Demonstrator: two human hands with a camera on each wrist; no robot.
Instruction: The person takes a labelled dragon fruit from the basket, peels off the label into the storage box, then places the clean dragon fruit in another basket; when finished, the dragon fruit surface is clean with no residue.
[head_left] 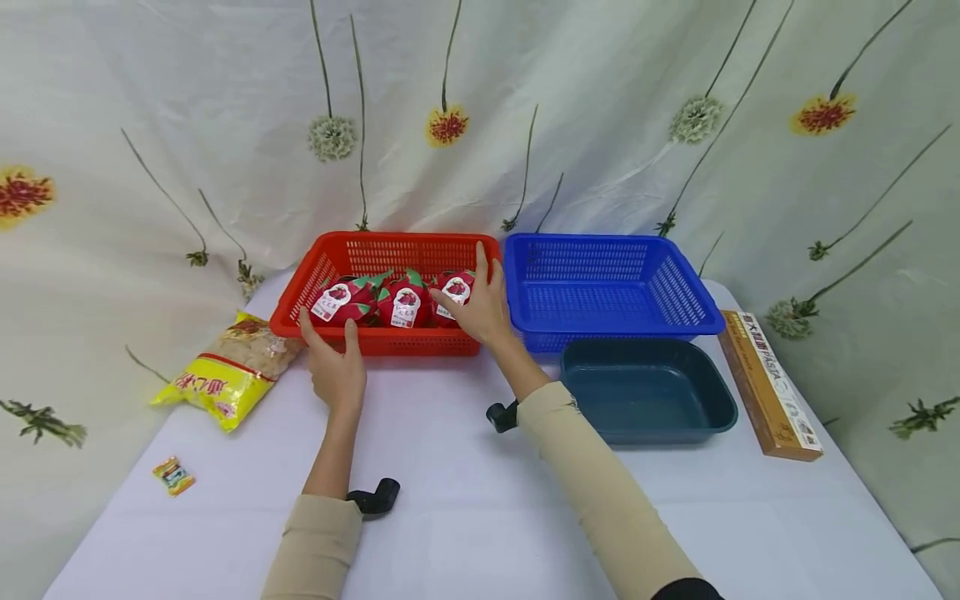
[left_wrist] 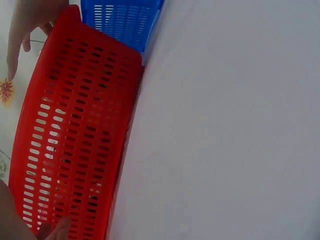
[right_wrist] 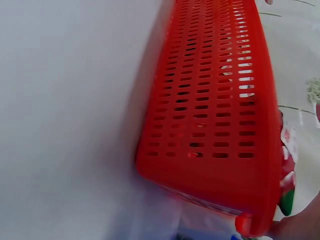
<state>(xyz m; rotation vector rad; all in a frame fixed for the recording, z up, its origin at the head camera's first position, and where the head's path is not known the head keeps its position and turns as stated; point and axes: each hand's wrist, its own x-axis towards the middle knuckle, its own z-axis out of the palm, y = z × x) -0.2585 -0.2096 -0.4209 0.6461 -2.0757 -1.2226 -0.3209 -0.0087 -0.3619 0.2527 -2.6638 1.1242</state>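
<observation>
Three dragon fruits (head_left: pixel 406 305) (firm, bruisable, probably) lie in red basket (head_left: pixel 408 342); best cupped round the middle. Left hand (head_left: pixel 337 367) at near-left rim, right hand (head_left: pixel 489 312) at right end: fingers spread, clasping nothing.

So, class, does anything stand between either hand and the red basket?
Nothing visible does. In the head view, the left hand overlaps the red basket near its front left corner, and the right hand overlaps it near its front right corner. The blue basket sits just to its right, not between.
</observation>
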